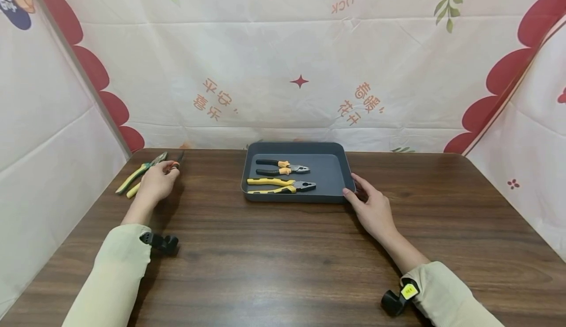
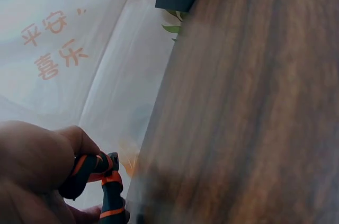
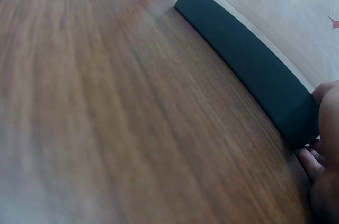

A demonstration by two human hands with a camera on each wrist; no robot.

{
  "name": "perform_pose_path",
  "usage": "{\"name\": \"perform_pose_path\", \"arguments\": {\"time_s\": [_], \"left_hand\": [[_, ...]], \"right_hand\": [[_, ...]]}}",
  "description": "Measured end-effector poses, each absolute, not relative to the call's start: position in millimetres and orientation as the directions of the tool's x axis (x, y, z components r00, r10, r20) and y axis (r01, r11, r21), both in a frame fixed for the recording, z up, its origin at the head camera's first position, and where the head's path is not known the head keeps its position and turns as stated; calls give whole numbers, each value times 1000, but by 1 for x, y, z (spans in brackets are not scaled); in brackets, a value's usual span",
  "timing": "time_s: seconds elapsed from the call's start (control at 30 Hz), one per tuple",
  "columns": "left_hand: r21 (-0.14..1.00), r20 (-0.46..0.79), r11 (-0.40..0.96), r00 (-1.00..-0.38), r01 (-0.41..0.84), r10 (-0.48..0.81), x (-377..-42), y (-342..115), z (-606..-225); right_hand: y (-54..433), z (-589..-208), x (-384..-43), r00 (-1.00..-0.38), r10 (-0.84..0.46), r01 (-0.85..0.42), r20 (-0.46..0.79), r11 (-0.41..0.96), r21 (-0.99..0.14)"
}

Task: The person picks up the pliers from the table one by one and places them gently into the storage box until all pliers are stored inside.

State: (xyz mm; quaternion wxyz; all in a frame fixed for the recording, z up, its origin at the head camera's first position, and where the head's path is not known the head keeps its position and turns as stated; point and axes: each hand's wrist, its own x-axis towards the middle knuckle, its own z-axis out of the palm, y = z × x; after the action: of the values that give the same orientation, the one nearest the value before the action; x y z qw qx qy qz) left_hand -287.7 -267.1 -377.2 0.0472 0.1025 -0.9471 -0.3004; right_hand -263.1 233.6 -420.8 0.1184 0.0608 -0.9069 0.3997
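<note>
My left hand (image 1: 156,182) is at the far left of the table, gripping pliers (image 2: 111,189) with black-and-orange handles. Their dark slim tip points away in the head view; much of the handles is hidden by my fingers. Just beside that hand lie pliers with yellow-green handles (image 1: 134,176), partly covered by it. My right hand (image 1: 373,211) holds the front right corner of a dark grey tray (image 1: 331,169), thumb at the rim and fingers around the side. Inside the tray are black-and-orange pliers (image 1: 285,171) and, nearer me, yellow-and-black pliers (image 1: 283,184).
The tray stands at the back middle of the brown wooden table (image 1: 265,258). A white printed cloth (image 1: 274,71) hangs behind the table's back edge, with more cloth at both sides.
</note>
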Motion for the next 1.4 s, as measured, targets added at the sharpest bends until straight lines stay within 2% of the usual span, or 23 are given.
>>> {"name": "perform_pose_path", "arguments": {"time_s": [0.23,0.47,0.87,1.4], "left_hand": [[704,-14,691,-976,-163,-216,-284,-264,-370],[814,-18,573,-991,-91,-132,-281,-251,-357],[846,-23,529,-995,-69,-93,-290,-213,-335],[848,1,530,-999,21,39,-309,-175,-321]], "right_hand": [[231,-420,-264,-962,-23,-216,272,674,-707],[230,-420,-264,-964,-28,-214,264,669,-712],[232,-420,-262,-967,-18,-202,256,665,-719],[234,-420,-263,-965,-15,-205,262,666,-717]]}}
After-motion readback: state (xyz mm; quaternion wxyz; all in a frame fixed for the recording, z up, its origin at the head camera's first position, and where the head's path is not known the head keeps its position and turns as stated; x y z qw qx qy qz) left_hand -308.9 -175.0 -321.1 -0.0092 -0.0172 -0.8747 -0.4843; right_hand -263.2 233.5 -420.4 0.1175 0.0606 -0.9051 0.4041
